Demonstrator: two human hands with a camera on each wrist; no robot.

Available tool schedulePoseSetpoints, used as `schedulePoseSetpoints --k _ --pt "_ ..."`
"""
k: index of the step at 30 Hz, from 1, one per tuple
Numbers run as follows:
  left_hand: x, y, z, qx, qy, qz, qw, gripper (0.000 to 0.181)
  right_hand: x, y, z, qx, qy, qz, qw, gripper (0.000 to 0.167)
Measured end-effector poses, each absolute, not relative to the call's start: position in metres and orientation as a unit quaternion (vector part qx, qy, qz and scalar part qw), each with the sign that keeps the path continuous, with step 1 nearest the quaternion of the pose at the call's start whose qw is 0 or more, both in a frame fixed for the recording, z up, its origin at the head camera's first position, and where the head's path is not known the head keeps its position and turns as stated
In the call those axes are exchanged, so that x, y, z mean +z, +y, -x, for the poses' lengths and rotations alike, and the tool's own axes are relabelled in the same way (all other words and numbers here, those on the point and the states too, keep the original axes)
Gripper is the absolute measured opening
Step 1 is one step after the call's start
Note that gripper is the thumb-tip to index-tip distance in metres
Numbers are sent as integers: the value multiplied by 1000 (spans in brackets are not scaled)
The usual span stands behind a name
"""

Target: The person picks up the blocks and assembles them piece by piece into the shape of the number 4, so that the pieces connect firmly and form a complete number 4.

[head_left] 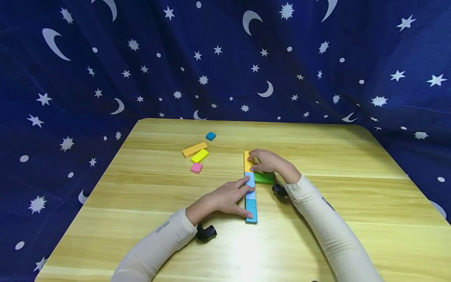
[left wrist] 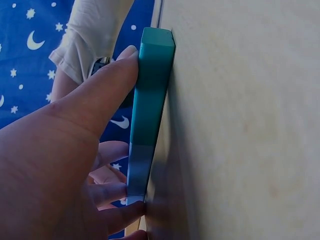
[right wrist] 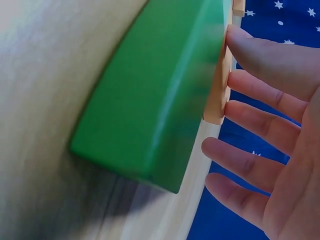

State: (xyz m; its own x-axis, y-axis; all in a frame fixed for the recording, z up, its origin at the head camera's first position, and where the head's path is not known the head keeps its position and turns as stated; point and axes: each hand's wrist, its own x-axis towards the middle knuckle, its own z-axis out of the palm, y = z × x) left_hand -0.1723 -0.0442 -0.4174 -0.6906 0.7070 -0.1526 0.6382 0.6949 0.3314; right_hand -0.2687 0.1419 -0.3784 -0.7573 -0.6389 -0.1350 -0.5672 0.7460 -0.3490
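Note:
A straight row of flat blocks lies on the table: orange-yellow [head_left: 247, 166] at the far end, light blue [head_left: 250, 195] in the middle and teal [head_left: 251, 209] at the near end. A green block [head_left: 264, 178] juts out to the right beside the row. My left hand [head_left: 229, 196] rests on the row, fingers spread, its thumb on the teal block and fingertips on the light blue part. With its fingertips my right hand [head_left: 268, 161] touches the orange-yellow block. Its extended fingers show in the right wrist view, near the green block [right wrist: 145, 95].
To the left of the row lie a blue square block [head_left: 210, 136], an orange bar [head_left: 195, 149], a yellow block [head_left: 199, 156] and a pink block [head_left: 196, 168]. A dark blue curtain [head_left: 225, 94] with moons and stars hangs behind the wooden table [head_left: 158, 203].

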Motion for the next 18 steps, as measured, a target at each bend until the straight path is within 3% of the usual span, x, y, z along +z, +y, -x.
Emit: schedulePoseSetpoints --k 18 --pt "-416 -44 172 129 911 -369 134 82 -380 144 271 -155 922 333 121 34"
